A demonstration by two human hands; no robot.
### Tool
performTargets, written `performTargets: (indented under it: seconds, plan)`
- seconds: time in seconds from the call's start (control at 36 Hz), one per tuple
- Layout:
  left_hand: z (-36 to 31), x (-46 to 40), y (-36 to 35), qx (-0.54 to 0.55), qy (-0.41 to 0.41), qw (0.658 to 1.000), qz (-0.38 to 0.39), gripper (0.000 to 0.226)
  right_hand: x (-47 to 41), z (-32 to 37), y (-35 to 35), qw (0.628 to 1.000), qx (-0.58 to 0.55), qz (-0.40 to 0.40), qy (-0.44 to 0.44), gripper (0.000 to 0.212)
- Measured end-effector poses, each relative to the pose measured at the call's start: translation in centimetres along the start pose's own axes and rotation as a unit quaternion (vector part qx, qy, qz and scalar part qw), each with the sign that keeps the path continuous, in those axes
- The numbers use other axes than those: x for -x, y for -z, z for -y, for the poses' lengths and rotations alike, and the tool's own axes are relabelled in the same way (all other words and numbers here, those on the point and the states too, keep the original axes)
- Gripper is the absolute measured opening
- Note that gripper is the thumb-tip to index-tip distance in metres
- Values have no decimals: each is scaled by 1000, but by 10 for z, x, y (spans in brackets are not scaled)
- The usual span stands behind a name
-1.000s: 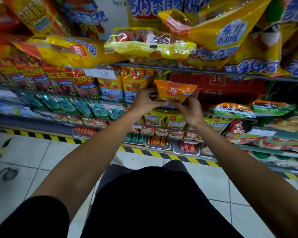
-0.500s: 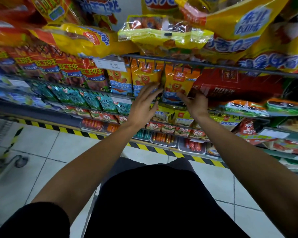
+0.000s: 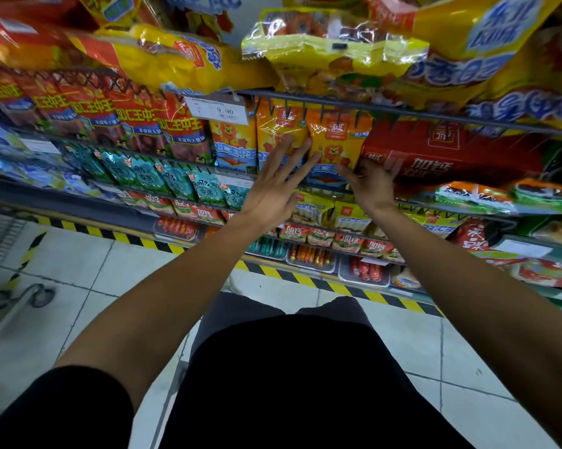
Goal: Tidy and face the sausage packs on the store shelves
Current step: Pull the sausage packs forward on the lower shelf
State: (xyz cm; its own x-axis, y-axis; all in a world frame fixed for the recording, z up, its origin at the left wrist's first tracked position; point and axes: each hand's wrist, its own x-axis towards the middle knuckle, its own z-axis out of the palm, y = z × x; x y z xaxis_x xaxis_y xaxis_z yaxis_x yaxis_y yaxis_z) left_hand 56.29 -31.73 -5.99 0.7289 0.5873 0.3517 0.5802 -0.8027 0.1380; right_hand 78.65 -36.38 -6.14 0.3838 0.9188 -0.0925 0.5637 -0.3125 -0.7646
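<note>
Wire shelf [image 3: 402,109]: yellow packs [image 3: 334,64] on top; orange packs [image 3: 338,144] below.

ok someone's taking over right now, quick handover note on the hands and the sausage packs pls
Left hand: open, fingers spread, tips against the orange lion pack.
Right hand: at that pack's lower right corner; grip unclear.
The pack stands upright, face out, right of two similar lion packs and left of the red box, under the price tag.
Done: this pack looks placed.
Left: let go, then face the other rows.
</note>
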Motion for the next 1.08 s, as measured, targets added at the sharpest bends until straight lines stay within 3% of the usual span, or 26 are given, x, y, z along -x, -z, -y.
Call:
performTargets:
  seconds: [0.25,0.39,0.56,0.64,0.78,0.89,1.08]
  plan:
    - [-6,-13,-5,-67,39,996,42,83,7,-7,2,1000,5,-11,22,39]
    - [-16,-18,-15,-85,74,992,51,97,3,-6,8,999,31,25,19,43]
    - [-9,-10,-12,-10,38,999,-30,82,13,-4,8,999,5,-7,41,37]
    - [-5,-13,-8,-3,1,999,-47,83,20,1,4,997,-49,-45,43,44]
    - [-1,-25,-6,-54,7,998,-24,85,16,6,8,993,-89,-74,15,44]
    - [4,-38,-5,-79,19,997,18,93,11,9,13,997,-40,-60,23,40]
    - [8,-39,-3,-46,0,999,22,93,21,12,13,993,-59,-96,25,42]
